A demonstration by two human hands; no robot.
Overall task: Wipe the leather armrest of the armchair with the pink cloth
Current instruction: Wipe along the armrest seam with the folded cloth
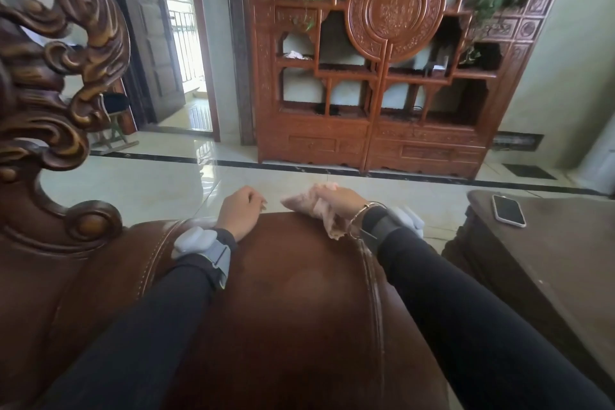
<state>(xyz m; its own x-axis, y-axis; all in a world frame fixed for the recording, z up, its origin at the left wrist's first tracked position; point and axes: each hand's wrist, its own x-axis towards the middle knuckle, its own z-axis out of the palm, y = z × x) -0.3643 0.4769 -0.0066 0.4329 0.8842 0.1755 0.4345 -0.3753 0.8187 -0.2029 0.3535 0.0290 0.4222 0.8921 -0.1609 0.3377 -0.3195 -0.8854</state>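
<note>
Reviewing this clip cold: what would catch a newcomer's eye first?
The broad brown leather armrest fills the foreground, with both hands at its far edge: the right hand pressing the pink cloth down, the left hand resting bare. Behind stands a carved wooden cabinet; a phone lies on the table at right.

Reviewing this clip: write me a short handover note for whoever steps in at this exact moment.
Right hand: pressing the pink cloth onto the far end of the leather armrest.
Left hand: empty, loosely curled, resting on the armrest's far edge, apart from the cloth.
Done: cannot tell how much is already wiped; the leather shows no clear streaks.
Left: draw the cloth over the whole top, probably the side seams too.
Nearby: phone on the side table, clear of the work.
</note>
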